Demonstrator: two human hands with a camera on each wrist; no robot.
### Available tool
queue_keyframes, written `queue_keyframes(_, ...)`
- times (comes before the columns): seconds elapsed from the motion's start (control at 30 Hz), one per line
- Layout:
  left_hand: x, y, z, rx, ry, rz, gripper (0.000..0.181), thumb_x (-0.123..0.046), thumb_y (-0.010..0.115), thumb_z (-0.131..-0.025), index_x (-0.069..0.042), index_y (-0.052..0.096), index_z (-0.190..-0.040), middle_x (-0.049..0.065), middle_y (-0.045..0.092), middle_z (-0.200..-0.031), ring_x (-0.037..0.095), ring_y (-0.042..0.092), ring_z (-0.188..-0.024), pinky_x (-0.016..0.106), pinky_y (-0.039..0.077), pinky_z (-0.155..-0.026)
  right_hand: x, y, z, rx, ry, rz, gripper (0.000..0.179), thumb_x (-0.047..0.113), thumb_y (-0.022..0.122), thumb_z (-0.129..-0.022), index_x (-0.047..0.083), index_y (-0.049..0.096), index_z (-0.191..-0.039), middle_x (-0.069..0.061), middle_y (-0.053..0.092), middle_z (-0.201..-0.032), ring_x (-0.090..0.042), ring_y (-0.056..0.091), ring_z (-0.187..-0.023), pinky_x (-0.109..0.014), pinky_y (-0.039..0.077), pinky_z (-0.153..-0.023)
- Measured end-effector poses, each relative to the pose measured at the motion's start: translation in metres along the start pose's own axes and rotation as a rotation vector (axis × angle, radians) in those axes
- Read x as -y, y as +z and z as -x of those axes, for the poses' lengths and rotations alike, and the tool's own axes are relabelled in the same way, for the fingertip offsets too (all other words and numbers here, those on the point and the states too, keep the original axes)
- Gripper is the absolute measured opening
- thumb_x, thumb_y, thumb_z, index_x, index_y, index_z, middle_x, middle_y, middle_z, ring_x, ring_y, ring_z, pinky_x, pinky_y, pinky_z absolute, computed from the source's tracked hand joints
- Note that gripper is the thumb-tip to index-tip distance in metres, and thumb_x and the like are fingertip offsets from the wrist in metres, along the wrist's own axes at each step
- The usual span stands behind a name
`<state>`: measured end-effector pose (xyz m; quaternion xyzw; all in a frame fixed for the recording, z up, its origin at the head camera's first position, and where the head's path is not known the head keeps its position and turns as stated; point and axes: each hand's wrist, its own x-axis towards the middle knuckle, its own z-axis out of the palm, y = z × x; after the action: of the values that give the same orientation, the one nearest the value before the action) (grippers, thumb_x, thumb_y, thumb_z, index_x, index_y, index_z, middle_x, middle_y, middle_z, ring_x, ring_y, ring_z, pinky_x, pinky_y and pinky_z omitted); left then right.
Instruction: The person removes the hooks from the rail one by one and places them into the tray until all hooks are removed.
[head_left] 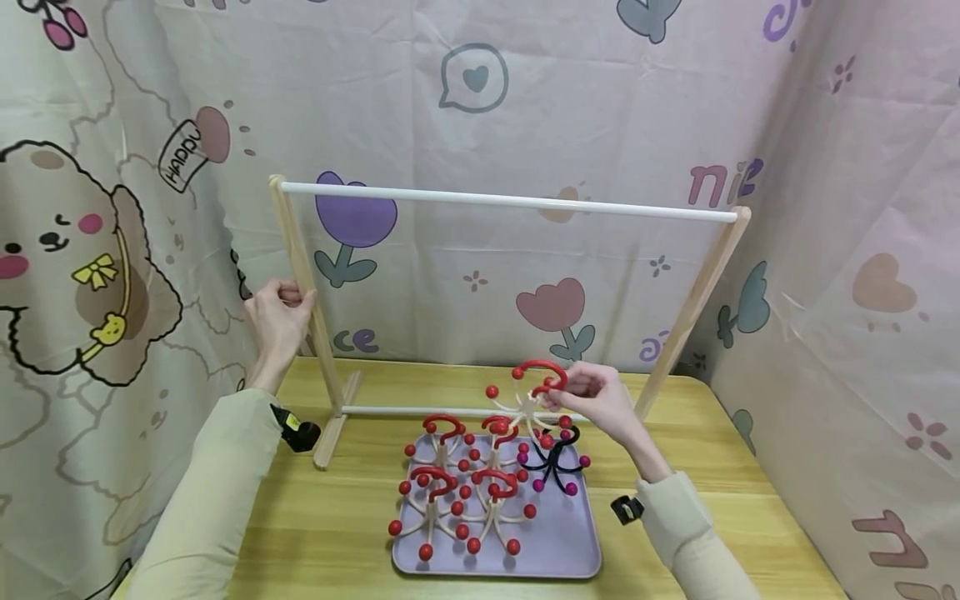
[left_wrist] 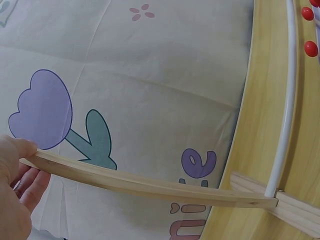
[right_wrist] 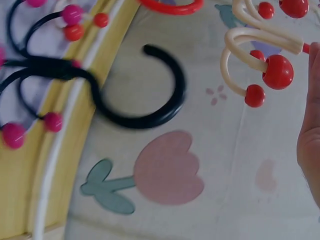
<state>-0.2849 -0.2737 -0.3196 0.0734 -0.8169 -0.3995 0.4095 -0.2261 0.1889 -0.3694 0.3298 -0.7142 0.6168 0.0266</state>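
Observation:
My left hand (head_left: pixel 279 321) grips the left wooden post (head_left: pixel 324 358) of a standing rack about midway up. In the left wrist view its thumb and fingers wrap the post (left_wrist: pixel 125 182). My right hand (head_left: pixel 600 400) pinches the red hook of a cream multi-arm hanger (head_left: pixel 528 406) with red ball tips, held above the back of the tray. The same hanger (right_wrist: pixel 285 42) shows at the top right of the right wrist view. Just below it, a black hanger (head_left: pixel 552 458) with magenta balls sits on the lilac tray (head_left: pixel 555 542).
Several more cream hangers with red hooks, one at the front left (head_left: pixel 431 517), stand on the tray. The rack's white top bar (head_left: pixel 510 198) spans above, and a white lower bar (head_left: pixel 420 411) runs behind the tray. Printed curtains (head_left: pixel 480 125) surround the wooden table (head_left: pixel 315 533).

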Motion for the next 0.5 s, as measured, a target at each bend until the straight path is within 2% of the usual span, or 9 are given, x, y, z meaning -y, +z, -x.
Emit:
queue_keyframes(0.17,0.000,0.001,0.000,0.002,-0.002,0.001,0.023,-0.012,0.070,-0.091,0.009,0.069,-0.101,0.027,0.073,-0.092,-0.021,0.037,-0.061,0.015,0.033,-0.075,-0.010,-0.013,0.027,0.021,-0.007,-0.024,0.003,-0.010,0.064,-0.090,-0.009,0.064,-0.093,-0.001,0.080,-0.088,-0.016,0.077,-0.078,-0.035,0.062,-0.069)
queue_keyframes(0.27,0.000,0.002,0.001,0.006,-0.006,0.000,0.023,-0.012,0.070,-0.091,0.009,0.069,-0.101,0.027,0.073,-0.092,-0.021,0.037,-0.060,0.015,0.034,-0.074,-0.013,-0.019,0.041,0.028,0.010,-0.038,0.006,-0.011,0.064,-0.090,-0.005,0.065,-0.091,-0.001,0.080,-0.088,-0.017,0.077,-0.078,-0.034,0.062,-0.068)
queue_keyframes(0.5,-0.001,0.001,0.001,0.009,-0.020,0.006,0.024,-0.014,0.070,-0.091,0.008,0.070,-0.102,0.026,0.073,-0.093,-0.020,0.038,-0.060,0.012,0.034,-0.070,-0.011,-0.028,0.061,0.072,0.020,-0.042,0.009,-0.013,0.063,-0.089,-0.004,0.065,-0.091,0.002,0.080,-0.089,-0.021,0.077,-0.076,-0.036,0.062,-0.067)
